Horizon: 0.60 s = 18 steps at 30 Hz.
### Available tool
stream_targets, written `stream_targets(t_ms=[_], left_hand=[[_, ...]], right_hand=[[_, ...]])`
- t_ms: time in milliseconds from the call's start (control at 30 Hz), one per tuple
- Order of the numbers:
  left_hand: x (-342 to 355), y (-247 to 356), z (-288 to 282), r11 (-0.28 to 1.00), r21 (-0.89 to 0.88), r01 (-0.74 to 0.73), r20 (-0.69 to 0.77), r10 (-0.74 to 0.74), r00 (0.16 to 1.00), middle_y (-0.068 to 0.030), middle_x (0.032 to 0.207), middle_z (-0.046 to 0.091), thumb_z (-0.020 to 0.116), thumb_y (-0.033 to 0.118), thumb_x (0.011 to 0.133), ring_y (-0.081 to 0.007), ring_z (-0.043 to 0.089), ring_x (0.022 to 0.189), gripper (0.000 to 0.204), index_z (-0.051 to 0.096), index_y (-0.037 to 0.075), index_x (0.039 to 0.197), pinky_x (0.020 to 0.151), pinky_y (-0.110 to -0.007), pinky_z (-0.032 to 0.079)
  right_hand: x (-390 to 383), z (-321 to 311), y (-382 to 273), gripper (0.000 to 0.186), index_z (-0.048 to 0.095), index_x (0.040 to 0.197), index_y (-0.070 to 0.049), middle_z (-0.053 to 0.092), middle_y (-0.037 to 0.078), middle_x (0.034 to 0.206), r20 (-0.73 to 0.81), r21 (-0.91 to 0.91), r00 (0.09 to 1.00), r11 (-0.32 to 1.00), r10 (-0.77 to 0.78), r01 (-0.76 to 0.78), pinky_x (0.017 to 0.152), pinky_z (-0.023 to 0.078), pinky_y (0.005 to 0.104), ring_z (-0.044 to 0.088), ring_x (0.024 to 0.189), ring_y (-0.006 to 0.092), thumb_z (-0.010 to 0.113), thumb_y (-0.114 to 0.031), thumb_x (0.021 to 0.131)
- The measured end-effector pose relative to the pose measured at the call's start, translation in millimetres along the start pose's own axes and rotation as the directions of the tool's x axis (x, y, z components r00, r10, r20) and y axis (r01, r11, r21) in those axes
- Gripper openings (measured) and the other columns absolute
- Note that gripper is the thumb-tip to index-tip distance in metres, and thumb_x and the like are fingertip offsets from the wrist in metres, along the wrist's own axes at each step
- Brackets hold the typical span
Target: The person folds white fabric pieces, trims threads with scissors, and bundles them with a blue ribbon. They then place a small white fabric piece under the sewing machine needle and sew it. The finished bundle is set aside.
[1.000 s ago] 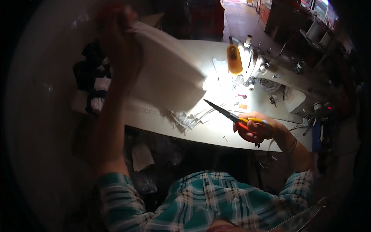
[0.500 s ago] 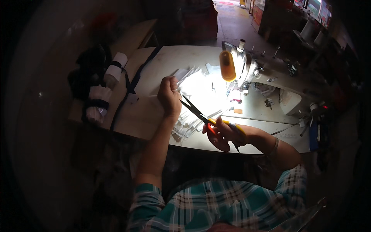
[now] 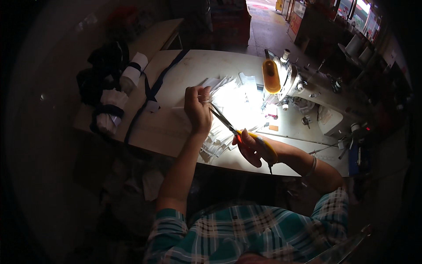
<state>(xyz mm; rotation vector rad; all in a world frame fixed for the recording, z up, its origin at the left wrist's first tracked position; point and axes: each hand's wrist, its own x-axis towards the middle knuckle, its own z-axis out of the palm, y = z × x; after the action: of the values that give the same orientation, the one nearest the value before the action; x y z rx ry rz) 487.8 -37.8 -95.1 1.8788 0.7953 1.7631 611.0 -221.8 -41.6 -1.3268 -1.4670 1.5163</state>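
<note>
Over table [image 3: 193, 61], left hand [image 3: 198, 111], now lowered, pinches white material [image 3: 206, 101]; right hand [image 3: 256, 150] grips scissors [image 3: 232, 128].

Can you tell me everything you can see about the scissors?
The scissors have long, pointed, dark blades that look like metal, with yellow and reddish-orange handles that might be plastic. The right hand holds them by the handles and hides part of them. They slant, with the tips pointing up the picture and left, close to the left hand. Behind the blades are brightly lit white pieces. I can't tell whether the blades are fully closed or the tips touch anything.
</note>
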Motion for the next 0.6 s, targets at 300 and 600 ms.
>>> stream_targets(t_ms=[300, 600], left_hand=[[-3.2, -1.1, -0.5, 1.000, 0.002, -0.007, -0.012, 0.007, 1.000, -0.0115, 0.085, 0.053, 0.060, 0.011, 0.096, -0.0251, 0.054, 0.075, 0.012, 0.054, 0.002, 0.094, 0.070, -0.035, 0.046], [-13.0, 3.0, 3.5, 0.999, -0.023, -0.029, 0.016, 0.029, 0.999, -0.0163, 0.113, 0.050, 0.049, 0.004, 0.097, -0.0259, 0.056, 0.092, 0.034, 0.042, 0.004, 0.131, 0.084, -0.036, 0.049]], right_hand=[[1.7, 0.4, -3.2, 0.072, 0.047, 0.110, -0.001, 0.046, -0.001, 0.059, -0.077, -0.027, 0.996, 0.999, 0.039, -0.041, 0.048, 0.040, 0.0223, 0.044, 0.045, 0.0070, 0.025, -0.068, 0.097], [20.0, 5.4, -27.4, 0.059, 0.045, 0.115, -0.006, 0.048, 0.002, 0.076, -0.246, -0.184, 0.953, 0.957, 0.176, -0.224, 0.052, 0.042, 0.0258, 0.047, 0.059, 0.0089, 0.042, -0.062, 0.097]])
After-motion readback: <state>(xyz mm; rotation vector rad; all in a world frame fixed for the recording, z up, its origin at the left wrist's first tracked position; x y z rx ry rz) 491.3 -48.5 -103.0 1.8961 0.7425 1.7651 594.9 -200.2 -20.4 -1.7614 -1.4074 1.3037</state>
